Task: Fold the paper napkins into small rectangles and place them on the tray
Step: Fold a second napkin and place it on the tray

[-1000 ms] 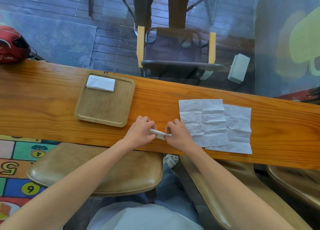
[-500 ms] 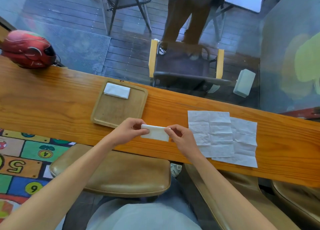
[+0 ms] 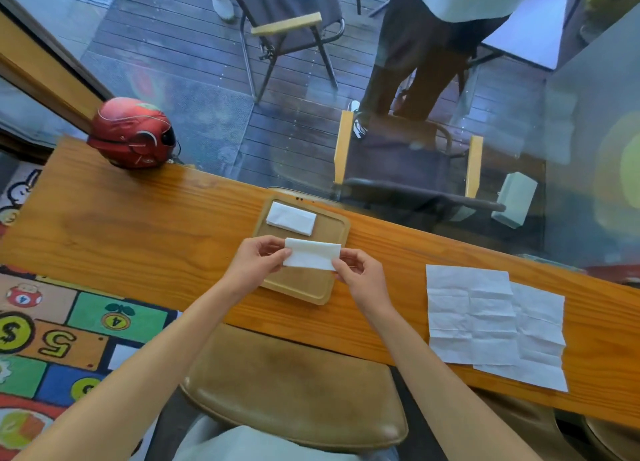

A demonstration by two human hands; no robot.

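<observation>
A folded white napkin point(image 3: 311, 253) hangs just above the middle of the wooden tray point(image 3: 304, 287). My left hand point(image 3: 258, 261) pinches its left end and my right hand point(image 3: 360, 277) pinches its right end. Another folded napkin point(image 3: 291, 218) lies flat at the tray's far left corner. Two unfolded, creased napkins point(image 3: 471, 313) lie overlapping on the wooden counter point(image 3: 156, 238) to the right of my hands.
A red helmet point(image 3: 133, 133) sits on the counter's far left end. A glass pane runs along the counter's far edge, with chairs and a standing person behind it. Padded stools point(image 3: 294, 384) stand below the near edge.
Both hands lifted the folded napkin from the counter's near edge and carried it left and forward over the tray. The camera view shifted, bringing the helmet further in.
</observation>
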